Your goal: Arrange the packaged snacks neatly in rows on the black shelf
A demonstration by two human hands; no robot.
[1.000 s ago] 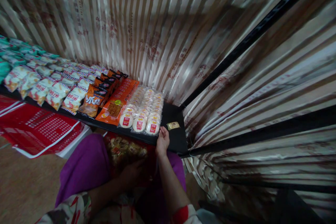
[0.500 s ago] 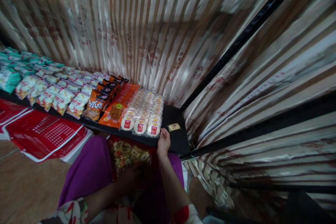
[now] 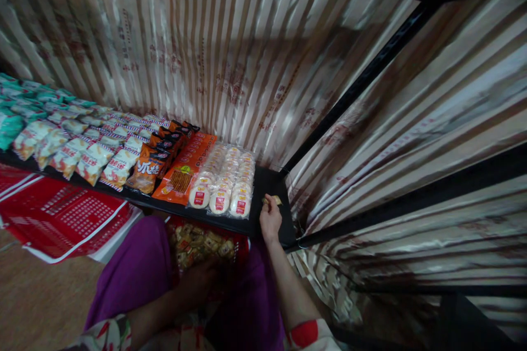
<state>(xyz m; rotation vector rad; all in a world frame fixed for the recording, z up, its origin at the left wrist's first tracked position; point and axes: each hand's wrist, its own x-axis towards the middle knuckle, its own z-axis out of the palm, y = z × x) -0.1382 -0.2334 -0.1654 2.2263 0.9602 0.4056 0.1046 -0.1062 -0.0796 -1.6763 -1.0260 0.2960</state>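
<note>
My right hand (image 3: 270, 216) reaches onto the right end of a black shelf (image 3: 274, 182), fingers closed over a small yellow packet (image 3: 276, 199) lying there. My left hand (image 3: 200, 279) is low in my lap in shadow, resting at the near edge of a red box of small wrapped snacks (image 3: 201, 238); its fingers are hard to see. Beside my right hand lie rows of round white cakes in clear wrap (image 3: 228, 181).
Left of the white cakes lie an orange packet (image 3: 185, 167), dark orange bags (image 3: 150, 164), then rows of white-and-red and green snack bags (image 3: 61, 137). A red crate (image 3: 61, 214) lies on the floor at left. Striped shiny curtains (image 3: 230, 49) back the shelf and hang at right.
My right hand has moved right from the front of the white cakes onto the small yellow packet. The view has shifted slightly.
</note>
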